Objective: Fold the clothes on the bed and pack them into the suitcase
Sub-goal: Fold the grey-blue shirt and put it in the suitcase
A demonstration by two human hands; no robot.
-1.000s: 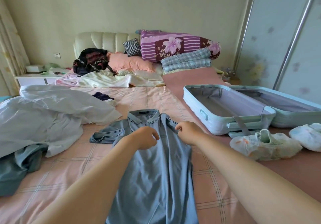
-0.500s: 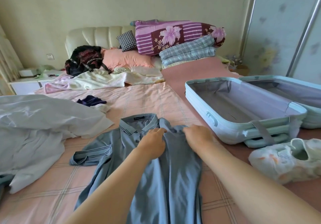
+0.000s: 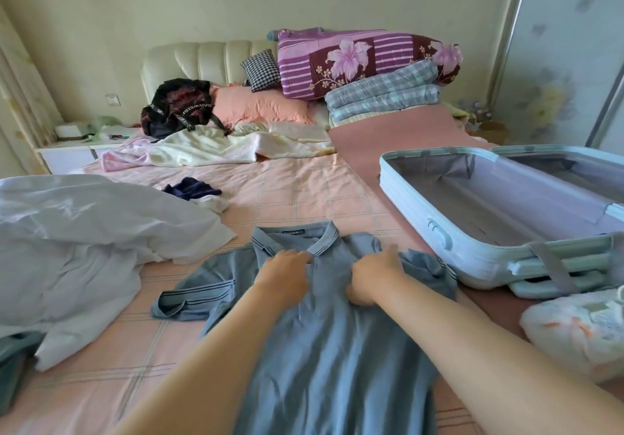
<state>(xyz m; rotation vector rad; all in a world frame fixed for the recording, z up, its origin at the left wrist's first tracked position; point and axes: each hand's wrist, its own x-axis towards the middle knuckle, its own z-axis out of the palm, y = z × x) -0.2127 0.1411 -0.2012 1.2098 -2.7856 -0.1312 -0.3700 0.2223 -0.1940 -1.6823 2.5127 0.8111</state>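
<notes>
So the blue polo shirt (image 3: 337,350) is laid front-up on the bed (image 3: 304,198), collar (image 3: 293,235) pointing away, just beside the open suitcase (image 3: 422,218). Nothing can be seen in the suitcase's near half.

Both grips are set on the chest just under the collar. The right grip (image 3: 374,276) is spread flat, fingers stretched toward the shoulder, nothing clamped. The left grip (image 3: 283,272) is seen from the back with its fingertips hidden at the placket. Whether cloth is pinched or just pressed there can't be told, tbh.

This looks like the smoothing-and-squaring stage, with no real fold made yet. To get it done well:

- The placket should be lined up straight and the collar flattened first, since every later fold gets judged off that line.
- The right-hand sleeve (image 3: 425,265) is bunched up right by the suitcase wall and should be pulled clear and laid flat. The left-hand sleeve (image 3: 196,296) is spread out fine.
- The body is rippled lower down, so it's best swept from collar to hem with open palms. If it's dragged, the knit gets pulled skewed.
- A fold width matched to the suitcase half would save refolding.

The white heap (image 3: 84,238) is left for later.
</notes>
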